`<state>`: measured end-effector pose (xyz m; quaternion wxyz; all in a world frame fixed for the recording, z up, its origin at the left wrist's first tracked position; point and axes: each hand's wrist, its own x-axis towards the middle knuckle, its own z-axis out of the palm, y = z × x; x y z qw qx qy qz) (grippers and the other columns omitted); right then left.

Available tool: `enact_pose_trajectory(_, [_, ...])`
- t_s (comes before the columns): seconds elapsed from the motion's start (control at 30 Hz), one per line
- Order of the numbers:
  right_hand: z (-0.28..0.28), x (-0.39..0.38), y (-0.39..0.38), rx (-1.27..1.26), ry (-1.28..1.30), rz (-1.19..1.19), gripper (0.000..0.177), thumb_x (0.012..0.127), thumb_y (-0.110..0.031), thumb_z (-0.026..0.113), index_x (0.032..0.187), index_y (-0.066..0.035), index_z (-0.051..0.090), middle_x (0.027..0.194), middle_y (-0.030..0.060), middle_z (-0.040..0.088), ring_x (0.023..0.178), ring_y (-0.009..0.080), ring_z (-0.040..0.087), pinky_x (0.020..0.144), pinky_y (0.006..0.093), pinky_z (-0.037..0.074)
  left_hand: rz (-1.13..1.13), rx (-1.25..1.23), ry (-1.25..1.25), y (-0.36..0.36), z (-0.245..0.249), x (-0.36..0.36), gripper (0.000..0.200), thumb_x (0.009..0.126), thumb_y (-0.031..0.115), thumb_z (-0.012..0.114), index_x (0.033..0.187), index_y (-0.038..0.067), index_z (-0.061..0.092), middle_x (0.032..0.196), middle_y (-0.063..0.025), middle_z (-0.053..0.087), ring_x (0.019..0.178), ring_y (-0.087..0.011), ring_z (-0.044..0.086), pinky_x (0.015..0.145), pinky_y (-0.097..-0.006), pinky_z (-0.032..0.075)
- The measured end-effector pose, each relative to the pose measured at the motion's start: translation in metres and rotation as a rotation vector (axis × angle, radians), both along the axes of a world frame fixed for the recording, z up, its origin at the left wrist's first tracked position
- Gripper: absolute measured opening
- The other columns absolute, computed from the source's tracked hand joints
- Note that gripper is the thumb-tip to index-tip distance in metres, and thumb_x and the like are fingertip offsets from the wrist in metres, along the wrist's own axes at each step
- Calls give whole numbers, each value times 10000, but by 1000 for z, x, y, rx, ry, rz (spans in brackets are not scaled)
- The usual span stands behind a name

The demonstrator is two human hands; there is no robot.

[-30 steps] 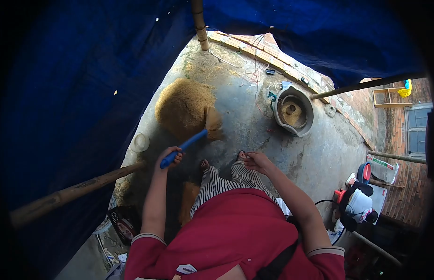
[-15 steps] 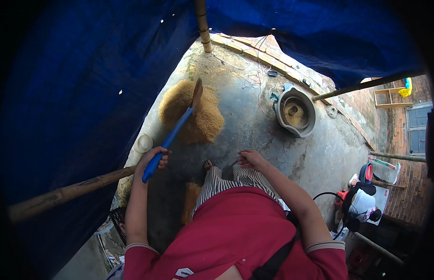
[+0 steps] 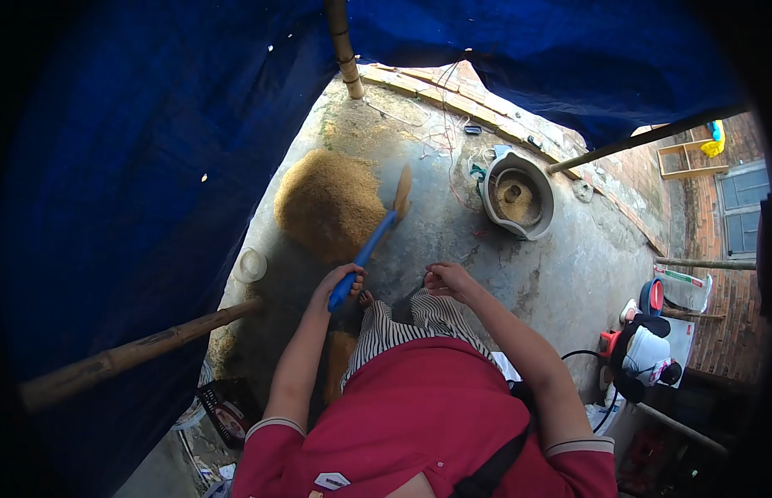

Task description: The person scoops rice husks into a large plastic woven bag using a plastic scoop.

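Observation:
My left hand [image 3: 349, 280] is wrapped round the blue handle of a shovel [image 3: 369, 253]. Its brown blade [image 3: 403, 192] points away from me, just right of a large heap of yellowish grain [image 3: 328, 199] on the concrete floor. What lies on the blade is hard to make out. My right hand [image 3: 448, 280] hovers before the striped trousers with loosely curled fingers, and no object shows in it. Farther off to the right stands a round grey tub [image 3: 545, 187] with grain inside around a dark central piece.
A blue tarp [image 3: 137, 183] hangs on the left and overhead, with bamboo poles [image 3: 137, 349] beside it. A pale bowl [image 3: 251, 265] sits left of the heap. Cords and planks line the far edge. Another person [image 3: 647, 357] is at the lower right.
My left hand has swung the shovel to the right; its blade has moved from over the grain heap to beside it. My right hand has stayed nearly in place.

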<state>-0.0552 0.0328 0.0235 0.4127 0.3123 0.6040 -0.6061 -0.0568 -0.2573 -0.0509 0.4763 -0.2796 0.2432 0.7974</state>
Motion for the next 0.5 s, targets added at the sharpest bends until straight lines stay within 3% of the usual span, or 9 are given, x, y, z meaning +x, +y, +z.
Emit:
enact_pose_trajectory(0.07, [11, -8, -2, -22, 48, -11, 301, 895, -175, 402, 1137, -6, 461, 848, 94, 564, 700, 160, 576, 650, 310, 522, -116, -242, 12, 6, -13, -5, 216, 792, 165, 521, 896, -14, 459, 567, -7, 457, 416, -86, 429, 368, -213, 390])
enact_pose_trajectory(0.2, [10, -7, 2, -73, 80, -57, 301, 893, -173, 407, 1138, -6, 461, 845, 94, 565, 694, 159, 577, 649, 309, 520, 55, -4, -161, -55, -13, 4, 236, 790, 160, 514, 889, -44, 450, 576, -17, 459, 417, -82, 429, 355, -197, 374])
enact_pose_trajectory(0.23, [8, -3, 5, -68, 74, -65, 318, 888, -175, 407, 1147, 2, 461, 878, 115, 565, 719, 177, 577, 653, 318, 521, 122, 88, -194, -71, -2, 9, 245, 793, 158, 509, 897, -56, 449, 578, -20, 456, 418, -81, 429, 351, -192, 367])
enact_pose_trajectory(0.3, [5, 4, 10, -63, 65, -77, 334, 882, -176, 408, 1156, 9, 460, 911, 135, 564, 743, 196, 577, 657, 326, 522, 117, 7, -138, -86, 27, 23, 260, 798, 162, 503, 917, -62, 449, 578, -19, 452, 418, -80, 426, 349, -188, 363])
enact_pose_trajectory(0.37, [0, 9, 15, -37, 28, -72, 272, 886, -159, 408, 1103, -14, 483, 830, 77, 567, 691, 150, 573, 660, 308, 517, 126, -71, -79, -100, 57, 33, 275, 803, 167, 498, 938, -67, 449, 579, -18, 448, 418, -79, 424, 347, -184, 359])
enact_pose_trajectory(0.5, [-9, 12, 22, -54, 10, -81, 255, 882, -151, 408, 1082, -18, 495, 822, 64, 567, 690, 148, 572, 661, 309, 517, 159, -51, -52, -118, 120, 50, 284, 824, 180, 477, 990, -49, 450, 575, -20, 445, 418, -87, 425, 347, -191, 367])
